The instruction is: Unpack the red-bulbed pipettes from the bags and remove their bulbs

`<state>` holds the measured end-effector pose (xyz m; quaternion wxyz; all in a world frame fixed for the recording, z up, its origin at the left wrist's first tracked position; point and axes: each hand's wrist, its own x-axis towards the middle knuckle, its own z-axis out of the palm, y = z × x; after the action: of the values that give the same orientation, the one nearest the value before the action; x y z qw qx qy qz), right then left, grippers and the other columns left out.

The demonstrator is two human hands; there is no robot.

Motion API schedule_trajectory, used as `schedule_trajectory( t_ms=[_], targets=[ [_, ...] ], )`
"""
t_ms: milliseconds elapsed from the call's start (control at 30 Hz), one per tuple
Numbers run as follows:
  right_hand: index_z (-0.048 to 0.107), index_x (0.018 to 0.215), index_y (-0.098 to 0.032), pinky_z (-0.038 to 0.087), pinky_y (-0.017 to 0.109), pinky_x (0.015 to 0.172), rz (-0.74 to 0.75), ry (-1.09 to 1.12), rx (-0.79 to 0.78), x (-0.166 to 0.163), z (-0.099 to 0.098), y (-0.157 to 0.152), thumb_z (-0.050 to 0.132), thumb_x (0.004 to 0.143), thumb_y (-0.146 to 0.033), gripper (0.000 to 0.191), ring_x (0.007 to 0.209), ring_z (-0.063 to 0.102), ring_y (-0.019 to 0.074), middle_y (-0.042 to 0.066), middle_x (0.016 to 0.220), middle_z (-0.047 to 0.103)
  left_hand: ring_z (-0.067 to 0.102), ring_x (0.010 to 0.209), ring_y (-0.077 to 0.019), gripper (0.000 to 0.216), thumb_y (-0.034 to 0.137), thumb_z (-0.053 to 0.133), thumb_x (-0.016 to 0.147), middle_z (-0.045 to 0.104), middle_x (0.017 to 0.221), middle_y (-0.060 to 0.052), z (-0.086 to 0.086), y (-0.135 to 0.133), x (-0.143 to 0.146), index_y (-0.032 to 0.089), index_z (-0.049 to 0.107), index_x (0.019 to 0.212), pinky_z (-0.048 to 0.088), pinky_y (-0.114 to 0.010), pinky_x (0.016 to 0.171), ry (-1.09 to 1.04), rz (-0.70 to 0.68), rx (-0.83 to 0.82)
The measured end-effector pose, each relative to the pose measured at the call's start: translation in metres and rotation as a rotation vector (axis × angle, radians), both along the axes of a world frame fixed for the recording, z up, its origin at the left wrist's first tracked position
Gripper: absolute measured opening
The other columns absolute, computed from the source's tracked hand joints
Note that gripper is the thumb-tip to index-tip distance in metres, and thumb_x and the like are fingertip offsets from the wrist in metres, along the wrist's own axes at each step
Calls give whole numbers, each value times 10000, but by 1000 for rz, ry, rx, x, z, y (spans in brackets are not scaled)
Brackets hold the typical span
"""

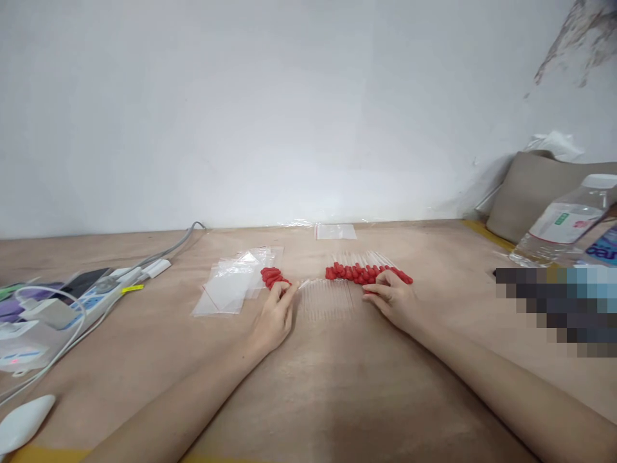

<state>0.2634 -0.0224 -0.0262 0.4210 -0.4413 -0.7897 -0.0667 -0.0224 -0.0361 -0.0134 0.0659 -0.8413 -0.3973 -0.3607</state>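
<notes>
My left hand (276, 318) is closed, its thumb and fingertips pinching what looks like the end of a thin clear tube. Just beyond it lies a small pile of loose red rubber bulbs (272, 277). My right hand (394, 301) is closed too, with a bit of red, apparently a rubber bulb, between thumb and finger. A row of thin clear tubes (328, 302) lies side by side on the table between my hands. Behind them is a row of droppers (359, 273), clear tubes with red bulbs, partly covered by my right fingers.
Clear zip bags (229, 286) lie left of the bulbs, and another bag (336, 232) is by the wall. A power strip (96, 299) with cables is at the left, near a white mouse-like object (25, 421). A water bottle (559, 222) stands at the right.
</notes>
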Motion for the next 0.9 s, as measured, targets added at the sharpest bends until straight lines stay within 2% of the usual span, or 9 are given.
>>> schedule_trajectory(
  t_ms=[133,233,333,500,700,900],
  targets=[
    [611,854,-213,466,268,645,31,-53,-107,2,-2,-1,430,832,-198,183,735,564,131,34,849,558,500,834,-150,443,58,335,803,460,893,-66,-2,5,-1,165,410,1226,468,-289,752,4,3,39],
    [601,839,-207,468,280,644,25,-78,-141,4,-2,-1,415,832,-192,187,727,569,138,38,858,568,513,841,-158,306,60,349,803,486,882,-65,-2,8,-2,158,508,1045,467,-288,748,19,24,47],
    [608,825,-202,463,281,654,-12,-74,-159,5,-2,2,424,832,-197,184,731,568,139,38,853,573,520,770,-154,179,75,364,809,497,790,-44,-1,10,-1,162,517,841,460,-267,681,68,61,97],
    [619,817,-185,450,272,647,-30,-146,-118,5,0,12,399,852,-195,223,731,561,139,50,853,575,494,654,-139,178,84,375,816,502,686,-19,1,11,3,170,498,720,423,-246,595,186,72,231],
    [622,823,-170,442,257,638,-45,-180,-82,7,-1,22,399,856,-184,227,744,559,140,59,862,572,533,706,-140,187,76,404,801,557,732,-31,-1,13,1,171,554,740,440,-247,615,217,-7,192],
    [624,828,-178,427,236,610,-42,-166,-65,12,-4,15,387,863,-191,240,738,554,129,53,853,565,567,833,-159,152,176,479,799,591,910,-69,1,9,-4,152,605,882,481,-286,756,153,-77,33]
  ],
)
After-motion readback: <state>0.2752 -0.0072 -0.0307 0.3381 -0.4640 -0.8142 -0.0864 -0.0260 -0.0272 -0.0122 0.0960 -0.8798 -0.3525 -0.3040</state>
